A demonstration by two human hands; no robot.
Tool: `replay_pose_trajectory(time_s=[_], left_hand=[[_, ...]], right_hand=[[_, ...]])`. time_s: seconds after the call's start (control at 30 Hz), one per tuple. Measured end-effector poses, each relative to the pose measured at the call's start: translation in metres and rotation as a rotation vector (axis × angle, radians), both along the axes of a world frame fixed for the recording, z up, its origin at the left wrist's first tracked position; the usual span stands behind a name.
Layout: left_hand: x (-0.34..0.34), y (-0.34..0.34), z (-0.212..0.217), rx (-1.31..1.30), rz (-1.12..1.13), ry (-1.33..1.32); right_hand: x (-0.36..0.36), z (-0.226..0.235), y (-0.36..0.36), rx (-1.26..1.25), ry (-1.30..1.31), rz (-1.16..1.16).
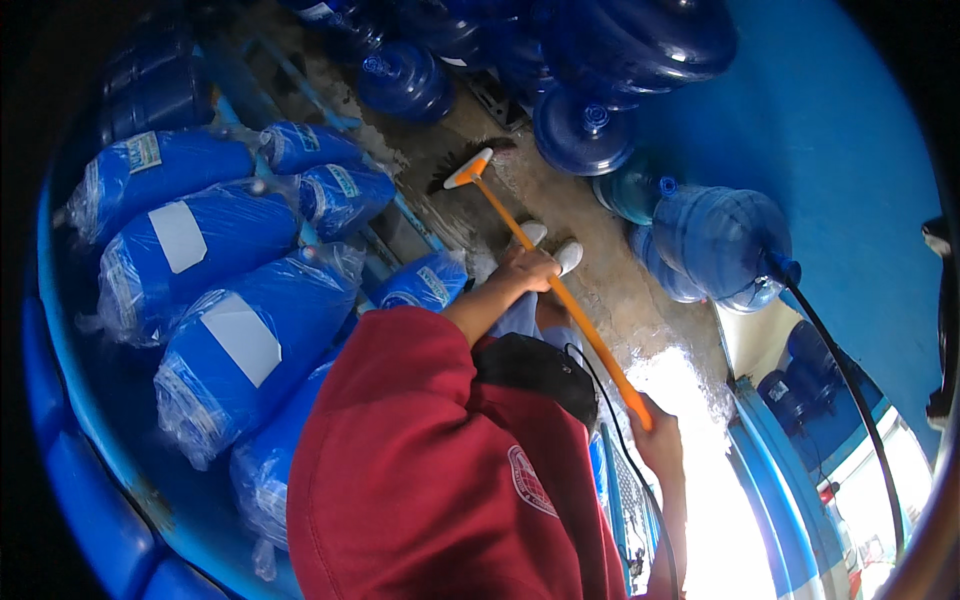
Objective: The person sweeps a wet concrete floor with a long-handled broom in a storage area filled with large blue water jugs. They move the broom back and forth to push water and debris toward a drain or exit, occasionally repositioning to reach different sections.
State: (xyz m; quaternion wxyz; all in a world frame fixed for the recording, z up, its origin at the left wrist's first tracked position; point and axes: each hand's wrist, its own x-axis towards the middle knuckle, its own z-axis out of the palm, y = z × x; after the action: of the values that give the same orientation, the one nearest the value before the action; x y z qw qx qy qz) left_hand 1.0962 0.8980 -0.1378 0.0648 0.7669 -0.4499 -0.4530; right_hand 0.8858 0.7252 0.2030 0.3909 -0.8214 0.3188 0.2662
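Below, orange-handled broom (520, 228), dark bristles, both hands gripping.

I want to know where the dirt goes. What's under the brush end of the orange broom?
The broom head rests on wet, grey concrete floor. Its dark bristles cover the spot right beneath, so any dirt there is hidden. Both hands grip the orange handle.

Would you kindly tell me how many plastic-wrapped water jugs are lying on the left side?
About 7 wrapped jugs: five across the upper and middle left, one by the left hand and one low beside the red sleeve; more may be hidden behind the person.
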Motion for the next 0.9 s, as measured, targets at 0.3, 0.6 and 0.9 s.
replay_pose_trajectory(time_s=[0.3,0.6,0.9], left_hand=[[0.049,0.008,-0.015,0.13,0.19,-0.358],[-0.03,-0.074,0.042,-0.098,-0.169,0.0],[0.036,0.002,-0.009,-0.051,-0.098,-0.23]], right_hand=[[0.041,-0.041,-0.008,0.046,-0.169,0.065],[-0.02,0.058,-0.056,0.009,0.047,-0.075],[0.029,-0.01,-0.003,0.03,-0.157,-0.071]])
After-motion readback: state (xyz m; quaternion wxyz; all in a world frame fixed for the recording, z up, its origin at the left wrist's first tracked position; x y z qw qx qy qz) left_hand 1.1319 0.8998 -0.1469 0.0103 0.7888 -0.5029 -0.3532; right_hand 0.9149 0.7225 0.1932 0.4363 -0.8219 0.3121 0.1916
